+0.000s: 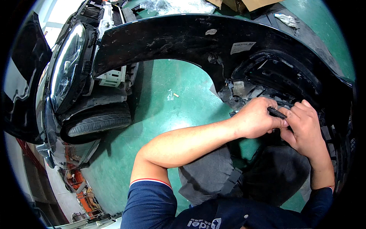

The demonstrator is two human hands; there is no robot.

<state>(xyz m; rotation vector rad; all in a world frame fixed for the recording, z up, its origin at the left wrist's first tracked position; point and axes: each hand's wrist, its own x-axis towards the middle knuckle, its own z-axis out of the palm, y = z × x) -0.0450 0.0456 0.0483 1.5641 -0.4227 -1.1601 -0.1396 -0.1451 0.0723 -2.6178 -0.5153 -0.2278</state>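
Note:
A black car bumper cover (167, 42) arches across the space before me, its inner side facing me. Close to its right part, my left hand (257, 118) and my right hand (304, 128) meet. Between their fingers is a short black rod-like part (277, 113), pinched by the left thumb and fingers and touched by the right ones at its other end. What the part joins onto is hidden behind my hands. A dark wire with a connector (230, 84) runs along the bumper just beyond my left hand, near a pale label (239, 88).
At left stands a car front with a headlight (68, 68) and a tyre (99, 122). Clear plastic wrap (179, 6), cardboard (244, 5) and a whitish glove (286, 20) lie beyond the bumper. A cigarette butt (176, 95) lies on the green floor (179, 84).

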